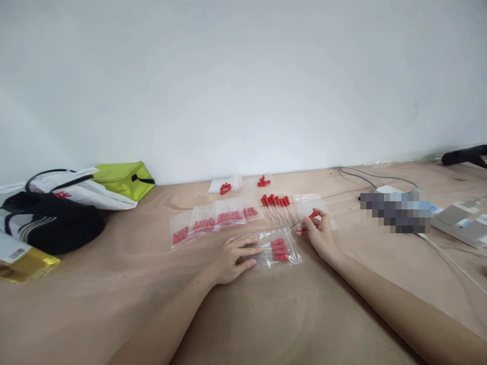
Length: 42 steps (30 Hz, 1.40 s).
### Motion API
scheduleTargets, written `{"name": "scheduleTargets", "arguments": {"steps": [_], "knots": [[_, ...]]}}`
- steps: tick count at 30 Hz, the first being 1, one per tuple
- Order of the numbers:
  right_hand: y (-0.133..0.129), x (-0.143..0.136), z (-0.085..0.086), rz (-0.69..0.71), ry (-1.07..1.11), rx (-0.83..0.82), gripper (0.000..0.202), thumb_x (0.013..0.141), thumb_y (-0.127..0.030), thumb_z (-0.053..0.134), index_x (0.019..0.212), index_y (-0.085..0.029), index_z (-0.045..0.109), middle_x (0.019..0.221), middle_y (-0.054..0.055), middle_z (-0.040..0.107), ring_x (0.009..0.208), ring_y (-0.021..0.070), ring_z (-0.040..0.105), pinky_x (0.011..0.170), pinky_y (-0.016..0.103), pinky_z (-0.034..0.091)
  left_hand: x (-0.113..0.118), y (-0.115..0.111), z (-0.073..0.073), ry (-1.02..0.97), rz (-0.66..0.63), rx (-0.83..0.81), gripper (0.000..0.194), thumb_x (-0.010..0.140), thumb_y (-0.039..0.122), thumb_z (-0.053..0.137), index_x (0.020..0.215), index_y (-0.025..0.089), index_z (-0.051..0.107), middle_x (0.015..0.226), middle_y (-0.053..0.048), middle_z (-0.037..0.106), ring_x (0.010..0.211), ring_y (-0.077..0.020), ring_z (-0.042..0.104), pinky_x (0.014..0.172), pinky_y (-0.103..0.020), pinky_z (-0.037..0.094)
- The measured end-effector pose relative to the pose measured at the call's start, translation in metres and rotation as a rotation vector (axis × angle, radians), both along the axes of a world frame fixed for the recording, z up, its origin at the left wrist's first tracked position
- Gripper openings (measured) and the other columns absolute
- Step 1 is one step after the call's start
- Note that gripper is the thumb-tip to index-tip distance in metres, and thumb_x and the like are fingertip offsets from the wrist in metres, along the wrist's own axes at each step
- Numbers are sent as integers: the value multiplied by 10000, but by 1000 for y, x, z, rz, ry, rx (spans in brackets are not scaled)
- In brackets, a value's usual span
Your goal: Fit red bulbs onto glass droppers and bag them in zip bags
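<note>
A clear zip bag (292,255) with several red-bulbed droppers (280,252) inside lies flat on the table. My left hand (236,257) rests at the bag's left edge, its fingers stretched out and apart. Just right of the bag, my right hand (320,234) is closed on a single dropper, pinching it near its red rubber bulb (314,214); the thin clear stem points left toward the bag. Behind the bag is a row of loose droppers (276,200), bulbs away from me. Another clear bag (304,203) lies flat behind my right hand.
Filled bags (230,215) overlap in a row on the left. Farther back lie small piles of red bulbs (225,188) on bags. A black cap (63,223), a white bag (81,187) and a lime-green pouch (124,180) stand left. Cables (452,261) cross the right side.
</note>
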State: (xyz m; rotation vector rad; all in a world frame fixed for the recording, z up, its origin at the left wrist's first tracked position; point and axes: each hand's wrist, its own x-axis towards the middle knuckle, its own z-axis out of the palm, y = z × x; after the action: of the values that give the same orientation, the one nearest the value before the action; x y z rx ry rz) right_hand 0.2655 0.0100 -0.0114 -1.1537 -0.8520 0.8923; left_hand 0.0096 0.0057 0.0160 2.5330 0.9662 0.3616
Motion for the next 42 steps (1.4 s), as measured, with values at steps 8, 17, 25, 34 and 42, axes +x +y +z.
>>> {"name": "scheduleTargets", "arguments": {"steps": [8,17,25,34,42], "knots": [[-5,-6,-6,54,66,-12,378,701,-485,522,909,-275,287,628,-64,524,485,144,566,500,322,501,-1,0,-1,-2,-8,10,314,842,329,474,1153,356,512,1272,14,467,1173,-198,401,1004,-409,251],[-9,-8,-2,64,207,-74,315,663,-366,590,845,-243,364,642,-57,540,560,121,593,574,278,518,1,-2,1,-24,38,3,473,816,354,503,1265,263,385,1293,-21,448,1186,-204,388,1008,-393,282],[-15,-12,4,248,-9,-152,350,581,-368,672,782,-200,440,614,-64,531,392,73,499,347,199,414,1,-2,2,-20,40,4,478,811,326,513,1261,234,382,1302,-29,437,1195,-203,379,1024,-396,264],[-6,-18,-4,323,-348,-193,296,605,-419,639,698,-153,547,598,-13,565,463,89,515,404,197,394,2,-2,2,-47,25,21,464,818,330,503,1259,242,389,1279,-32,462,1178,-203,398,1011,-397,278],[-2,-20,3,193,-592,-278,272,635,-429,582,589,-165,532,512,-4,565,460,121,518,416,215,374,2,-1,-1,-24,0,33,378,827,301,496,1203,307,467,1274,-23,466,1168,-208,412,996,-424,272]]}}
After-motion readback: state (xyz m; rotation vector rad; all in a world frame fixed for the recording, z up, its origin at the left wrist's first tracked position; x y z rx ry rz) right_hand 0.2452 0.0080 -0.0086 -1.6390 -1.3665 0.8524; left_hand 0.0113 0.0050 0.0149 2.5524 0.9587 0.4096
